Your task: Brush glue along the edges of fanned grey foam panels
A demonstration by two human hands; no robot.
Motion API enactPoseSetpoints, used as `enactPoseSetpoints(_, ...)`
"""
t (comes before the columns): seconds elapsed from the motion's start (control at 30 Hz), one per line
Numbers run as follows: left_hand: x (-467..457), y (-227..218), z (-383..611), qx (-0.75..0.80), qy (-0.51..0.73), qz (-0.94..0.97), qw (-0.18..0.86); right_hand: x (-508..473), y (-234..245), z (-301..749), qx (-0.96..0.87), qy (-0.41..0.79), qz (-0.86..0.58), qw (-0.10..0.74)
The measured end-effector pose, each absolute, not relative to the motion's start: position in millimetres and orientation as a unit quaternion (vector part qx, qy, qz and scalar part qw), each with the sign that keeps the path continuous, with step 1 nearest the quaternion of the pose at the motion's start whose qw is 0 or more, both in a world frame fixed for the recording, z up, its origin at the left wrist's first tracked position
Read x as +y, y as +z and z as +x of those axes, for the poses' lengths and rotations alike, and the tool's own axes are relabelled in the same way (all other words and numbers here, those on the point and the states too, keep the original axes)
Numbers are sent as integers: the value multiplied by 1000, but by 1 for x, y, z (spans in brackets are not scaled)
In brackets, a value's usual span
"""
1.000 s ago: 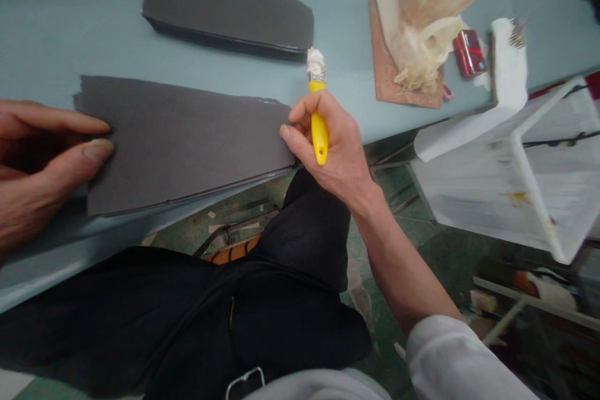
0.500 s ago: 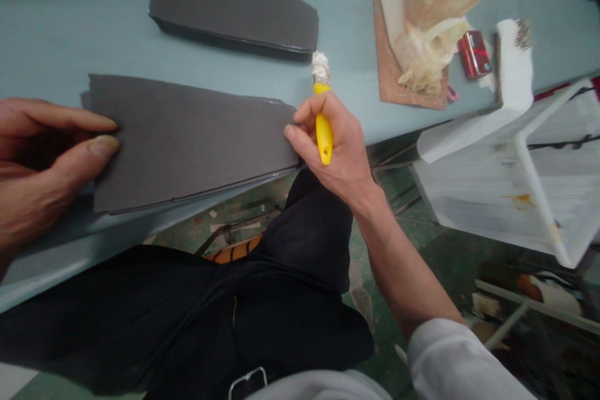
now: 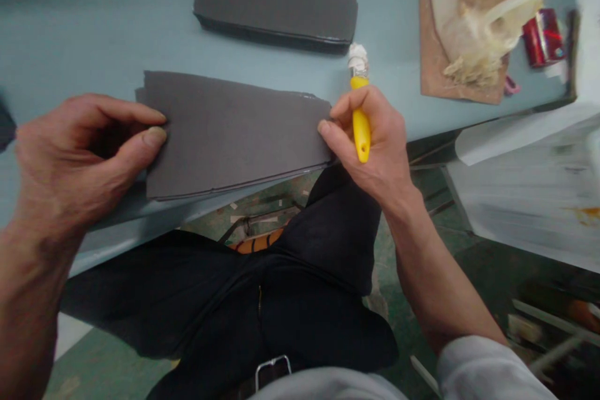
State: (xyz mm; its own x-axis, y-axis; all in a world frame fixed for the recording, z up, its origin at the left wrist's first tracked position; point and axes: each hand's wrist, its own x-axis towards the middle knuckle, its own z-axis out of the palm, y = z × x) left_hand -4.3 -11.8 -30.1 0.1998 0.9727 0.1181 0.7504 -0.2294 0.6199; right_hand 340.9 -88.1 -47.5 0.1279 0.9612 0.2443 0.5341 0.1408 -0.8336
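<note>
A dark grey tapered sheet [image 3: 234, 134], apparently with at least one more layered under it, lies at the front edge of the table. My left hand [image 3: 89, 150] pinches its wider left end between thumb and fingers. At the narrow right end, my right hand [image 3: 379, 137] grips the sheet's edge with thumb and forefinger. That same hand also holds a yellow-handled brush [image 3: 360, 119], its white-coated bristles pointing away from me. Beyond the sheet rests a stack of similar grey pieces [image 3: 276, 0], whose near corner is close to the brush tip.
On the right of the blue-grey table [image 3: 94, 31], a cut, glue-crusted plastic jug [image 3: 469, 25] lies on a brown board [image 3: 431, 69]. Beside it are a red can-like object [image 3: 544, 37] and white sheet material [image 3: 482, 137] hanging over the edge.
The camera view has swung left, so everything appears further right and more of my left hand shows. Both hands keep their hold on the grey sheet, and the brush stays in my right hand.
</note>
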Motion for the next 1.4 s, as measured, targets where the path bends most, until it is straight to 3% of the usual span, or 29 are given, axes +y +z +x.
enactPoseSetpoints(0.3,-12,-29,-1,523,295,771,212,-88,-51,344,-617,249,-601,442)
enactPoseSetpoints(1.4,-15,-26,2,551,287,755,212,-88,-57,342,-604,258,-593,466)
